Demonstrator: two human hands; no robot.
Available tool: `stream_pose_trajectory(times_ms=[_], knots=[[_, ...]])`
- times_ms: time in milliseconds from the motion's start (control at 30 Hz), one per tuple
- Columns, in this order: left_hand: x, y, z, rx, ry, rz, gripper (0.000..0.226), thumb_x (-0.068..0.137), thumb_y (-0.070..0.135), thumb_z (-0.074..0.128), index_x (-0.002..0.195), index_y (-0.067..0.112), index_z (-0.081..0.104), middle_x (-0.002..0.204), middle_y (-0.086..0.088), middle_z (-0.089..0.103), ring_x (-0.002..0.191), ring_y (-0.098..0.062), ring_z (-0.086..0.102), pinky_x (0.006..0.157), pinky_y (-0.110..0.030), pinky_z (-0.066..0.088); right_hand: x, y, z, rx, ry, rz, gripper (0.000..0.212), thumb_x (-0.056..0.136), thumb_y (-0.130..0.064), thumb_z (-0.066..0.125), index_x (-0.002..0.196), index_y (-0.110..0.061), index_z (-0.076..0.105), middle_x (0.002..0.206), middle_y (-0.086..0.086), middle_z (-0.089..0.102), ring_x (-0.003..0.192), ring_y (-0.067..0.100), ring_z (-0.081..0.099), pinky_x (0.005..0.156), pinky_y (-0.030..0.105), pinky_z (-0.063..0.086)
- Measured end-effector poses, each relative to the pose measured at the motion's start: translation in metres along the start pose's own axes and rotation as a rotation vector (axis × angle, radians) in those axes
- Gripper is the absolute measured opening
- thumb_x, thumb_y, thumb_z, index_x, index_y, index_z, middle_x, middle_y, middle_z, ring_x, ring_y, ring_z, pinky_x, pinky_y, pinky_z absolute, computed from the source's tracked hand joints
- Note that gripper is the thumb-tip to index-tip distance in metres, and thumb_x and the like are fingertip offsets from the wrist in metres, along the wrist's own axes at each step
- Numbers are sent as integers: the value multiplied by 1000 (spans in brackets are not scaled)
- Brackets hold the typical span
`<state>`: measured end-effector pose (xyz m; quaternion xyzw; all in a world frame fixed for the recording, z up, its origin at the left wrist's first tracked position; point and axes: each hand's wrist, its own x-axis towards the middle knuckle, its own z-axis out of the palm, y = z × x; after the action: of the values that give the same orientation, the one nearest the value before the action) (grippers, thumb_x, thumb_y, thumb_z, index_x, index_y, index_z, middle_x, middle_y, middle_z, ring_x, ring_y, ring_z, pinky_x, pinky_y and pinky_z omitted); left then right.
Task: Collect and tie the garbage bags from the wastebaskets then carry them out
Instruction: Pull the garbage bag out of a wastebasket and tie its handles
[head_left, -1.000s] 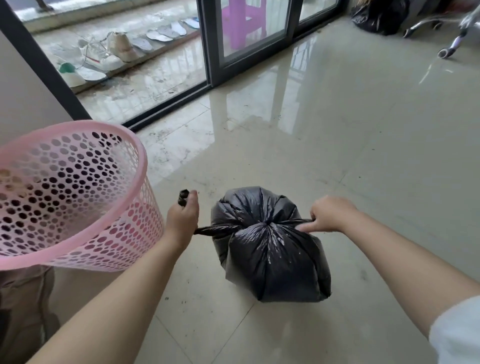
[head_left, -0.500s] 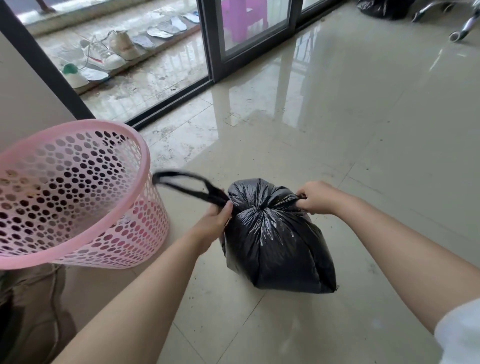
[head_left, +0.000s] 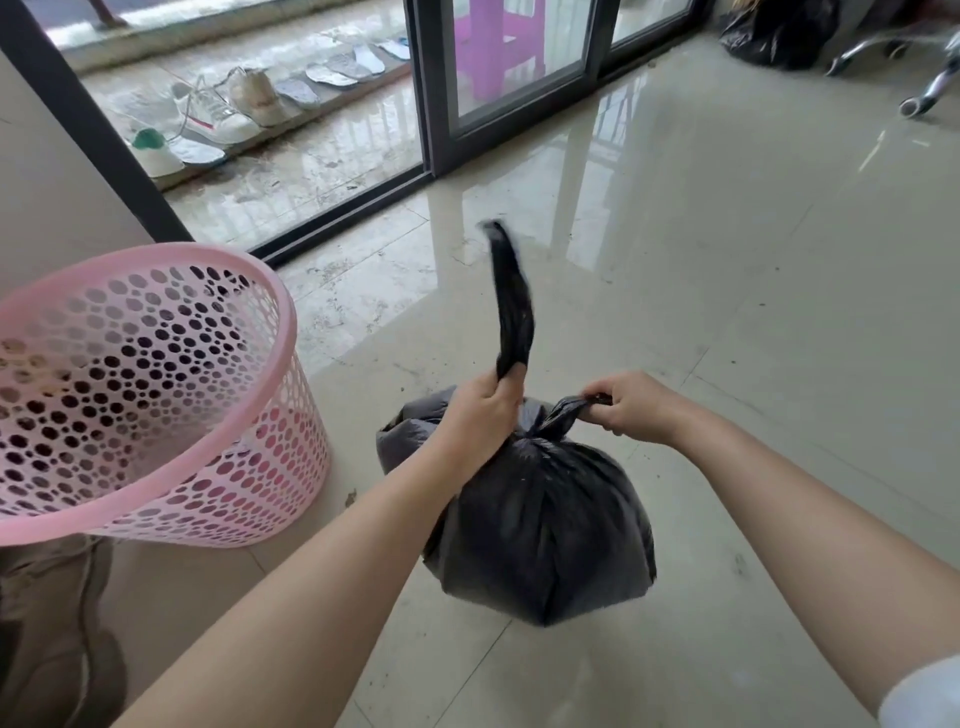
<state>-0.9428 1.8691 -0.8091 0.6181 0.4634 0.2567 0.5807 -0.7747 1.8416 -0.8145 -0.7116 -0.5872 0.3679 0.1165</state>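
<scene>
A full black garbage bag (head_left: 540, 525) sits on the glossy tiled floor in front of me, its top gathered into a knot. My left hand (head_left: 480, 415) grips one long black tail of the bag, which sticks straight up above my fist. My right hand (head_left: 631, 405) pinches the other, shorter tail just right of the knot. The pink perforated wastebasket (head_left: 156, 395) stands to the left of the bag, with no liner in it. A second black garbage bag (head_left: 779, 31) lies at the far right by the wall.
A dark-framed sliding glass door (head_left: 431, 104) runs across the back, with shoes (head_left: 213, 117) and insoles on the ledge outside. The chrome legs of a wheeled chair (head_left: 919, 88) reach in at the top right. A beige wall (head_left: 47, 192) rises behind the wastebasket.
My left hand swung its long bag tail from out at the left up over the knot, so the tail now points upward. My hands came closer together. The bag stayed put.
</scene>
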Motion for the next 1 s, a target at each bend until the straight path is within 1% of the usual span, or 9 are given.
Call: stream_pose_trajectory(times_ms=[100,167,267,433,567,767,833,900,1000], knots=[[-2,-8,-3,399,-34,-119,38,99,26,32,63,14,36,58,-2,38,52,-15,33,49,-24,25,-3,-5,-2,-1,-113,33,8,86,-10,58,90,-14,63,62,-3,48,53,8,43,49,15,36],[-7,-12,-6,552,-107,-206,27,95,36,41,89,10,49,83,-7,54,76,-21,51,67,-28,38,-6,-8,-7,111,-227,79,13,86,-1,53,92,-12,59,65,1,51,49,8,49,46,13,40],[-11,-17,-9,740,-190,-256,66,80,53,58,124,7,41,120,-9,57,108,-24,54,88,-33,41,-7,-6,-17,213,-264,144,13,88,3,50,89,-9,55,71,3,55,57,11,56,51,17,46],[-17,-32,-2,1147,-180,-202,86,68,72,56,122,7,41,124,-7,59,116,-27,56,88,-35,45,-5,10,-29,418,-47,338,25,96,-15,39,75,-9,50,60,7,50,26,6,53,29,7,26],[-19,-36,10,1279,-109,-215,74,79,70,42,121,8,46,118,-8,60,111,-28,59,71,-30,40,-5,9,-30,808,-29,278,32,97,-18,38,69,-9,50,37,-1,56,28,7,54,31,8,36],[-16,-32,6,1066,-68,-174,40,93,37,34,98,10,63,107,-12,65,101,-30,60,72,-29,40,-9,4,-31,938,-94,70,20,95,-17,41,81,-17,56,62,-8,71,60,6,69,55,18,55],[-12,-28,-3,878,-90,-248,34,93,33,36,80,8,55,94,-15,62,92,-30,56,73,-30,37,-10,5,-29,873,-102,23,15,93,-10,44,92,-18,56,88,-4,67,86,10,64,79,24,51],[-6,-25,-11,706,-88,-333,37,90,34,39,64,9,45,74,-11,53,79,-27,49,69,-28,33,-10,0,-26,715,-93,1,30,90,1,46,115,-15,51,113,1,54,105,14,50,95,26,40],[-3,-18,-15,485,-43,-401,35,86,32,41,56,14,40,55,-6,42,56,-23,42,58,-28,31,-5,-9,-18,602,-133,-45,43,92,1,44,133,-11,41,124,8,51,108,15,46,92,20,40]])
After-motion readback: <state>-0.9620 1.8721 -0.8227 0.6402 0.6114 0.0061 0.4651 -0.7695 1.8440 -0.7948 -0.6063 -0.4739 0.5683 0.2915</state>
